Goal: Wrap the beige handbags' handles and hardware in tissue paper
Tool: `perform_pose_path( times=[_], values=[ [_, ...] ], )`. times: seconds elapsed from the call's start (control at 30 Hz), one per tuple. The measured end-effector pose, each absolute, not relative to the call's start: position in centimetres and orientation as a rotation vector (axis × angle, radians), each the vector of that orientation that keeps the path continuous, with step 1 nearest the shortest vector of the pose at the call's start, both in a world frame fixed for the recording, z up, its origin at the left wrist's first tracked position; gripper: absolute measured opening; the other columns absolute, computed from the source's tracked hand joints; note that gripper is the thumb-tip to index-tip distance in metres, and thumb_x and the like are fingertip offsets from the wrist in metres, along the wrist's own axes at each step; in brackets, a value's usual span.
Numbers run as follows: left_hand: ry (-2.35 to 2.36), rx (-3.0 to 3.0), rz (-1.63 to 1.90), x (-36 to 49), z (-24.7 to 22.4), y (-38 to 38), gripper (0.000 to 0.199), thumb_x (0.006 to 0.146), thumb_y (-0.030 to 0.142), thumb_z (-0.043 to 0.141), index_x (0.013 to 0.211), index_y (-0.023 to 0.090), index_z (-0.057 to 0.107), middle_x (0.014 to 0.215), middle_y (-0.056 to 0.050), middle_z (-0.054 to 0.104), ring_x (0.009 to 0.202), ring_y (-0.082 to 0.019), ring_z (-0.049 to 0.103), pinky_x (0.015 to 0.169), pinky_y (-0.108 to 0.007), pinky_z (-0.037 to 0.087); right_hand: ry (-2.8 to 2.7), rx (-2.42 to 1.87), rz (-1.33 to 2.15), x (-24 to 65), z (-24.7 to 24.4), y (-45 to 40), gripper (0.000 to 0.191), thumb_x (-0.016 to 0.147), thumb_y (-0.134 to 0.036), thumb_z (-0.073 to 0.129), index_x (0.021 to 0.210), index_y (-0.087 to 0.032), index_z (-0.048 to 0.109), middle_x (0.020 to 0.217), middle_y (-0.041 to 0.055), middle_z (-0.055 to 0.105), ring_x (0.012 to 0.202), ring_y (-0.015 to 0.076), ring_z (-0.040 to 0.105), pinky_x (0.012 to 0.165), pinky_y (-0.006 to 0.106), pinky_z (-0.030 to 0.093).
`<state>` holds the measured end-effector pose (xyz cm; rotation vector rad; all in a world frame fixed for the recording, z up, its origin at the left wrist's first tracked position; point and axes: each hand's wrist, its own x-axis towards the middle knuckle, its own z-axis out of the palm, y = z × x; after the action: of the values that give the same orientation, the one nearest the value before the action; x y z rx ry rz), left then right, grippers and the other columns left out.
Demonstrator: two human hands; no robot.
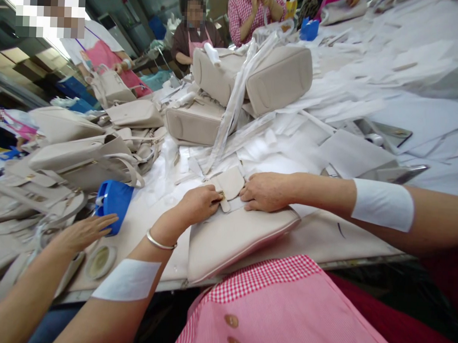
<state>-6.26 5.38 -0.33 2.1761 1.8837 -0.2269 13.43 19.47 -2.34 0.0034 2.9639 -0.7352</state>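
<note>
A beige bag (242,234) lies on its side at the table's front edge, its base seam toward the pink apron. My left hand (201,204), with a silver bangle on the wrist, pinches a small beige strap tab (225,203) with a gold-coloured fitting. Beside it, a rounded beige flap (231,182) rests at the top of the bag. My right hand (265,192) is on the flap's right edge, its fingers bent and pressed down against flap and bag. White patches cover part of both forearms.
Another person's hand (93,231) reaches in at the left beside a blue tape dispenser (113,205) and a round dish (101,262). Beige bags (279,80) are piled behind and left. White wrapping (274,153) covers the table; several people stand beyond.
</note>
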Motion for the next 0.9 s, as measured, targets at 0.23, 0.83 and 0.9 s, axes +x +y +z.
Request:
perform_pose_path(
  times=[0.23, 0.83, 0.9],
  values=[
    [1.941, 2.161, -0.505, -4.0, -1.3, 5.3, 0.031, 0.093, 0.015, 0.036, 0.099, 0.011, 0.066, 0.093, -0.014, 0.064, 0.083, -0.025, 0.06, 0.067, -0.034, 0.045, 2.912, 0.015, -0.632, 14.7, -0.1, 19.4, 0.022, 0.086, -0.03, 0.058, 0.08, -0.02, 0.076, 0.085, 0.0079, 0.075, 0.075, 0.0219, 0.064, 0.067, 0.031, 0.038],
    [2.016, 2.104, -0.023, -3.5, -1.6, 3.5, 0.021, 0.082, 0.013, 0.05, 0.087, 0.011, 0.07, 0.093, -0.017, 0.067, 0.085, -0.027, 0.063, 0.078, -0.039, 0.051, 3.107, 0.02, -0.726, 7.5, 1.4, 17.5, 0.026, 0.089, -0.022, 0.053, 0.101, -0.016, 0.075, 0.101, 0.0097, 0.075, 0.091, 0.0219, 0.067, 0.079, 0.028, 0.044],
    [1.995, 2.114, 0.059, -4.3, -1.2, 2.8, 0.023, 0.085, 0.016, 0.049, 0.091, 0.014, 0.071, 0.096, -0.015, 0.068, 0.091, -0.025, 0.063, 0.084, -0.038, 0.051, 3.063, 0.057, -0.775, 6.8, 0.3, 17.1, 0.029, 0.089, -0.021, 0.052, 0.109, -0.016, 0.072, 0.106, 0.01, 0.073, 0.096, 0.0224, 0.066, 0.083, 0.029, 0.045]
  ],
)
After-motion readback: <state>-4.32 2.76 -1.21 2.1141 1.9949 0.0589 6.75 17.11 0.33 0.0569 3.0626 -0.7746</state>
